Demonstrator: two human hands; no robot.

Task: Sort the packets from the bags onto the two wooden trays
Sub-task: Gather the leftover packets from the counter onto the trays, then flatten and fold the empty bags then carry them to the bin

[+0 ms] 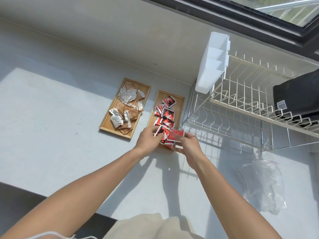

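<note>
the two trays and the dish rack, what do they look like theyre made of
Left tray and right tray: light wood, matte, faint grain, maybe bamboo. Dish rack: thin metal wire, apparently coated cream-white, with bare shiny uprights at its left corner.

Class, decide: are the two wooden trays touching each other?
Apart. The head view shows a strip of white counter between the left tray and the right tray along their whole length.

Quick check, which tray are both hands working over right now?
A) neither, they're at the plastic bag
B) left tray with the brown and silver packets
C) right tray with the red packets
C: the left hand and right hand both hold red packets at the near end of the right tray; the left tray and plastic bag are untouched.
</note>
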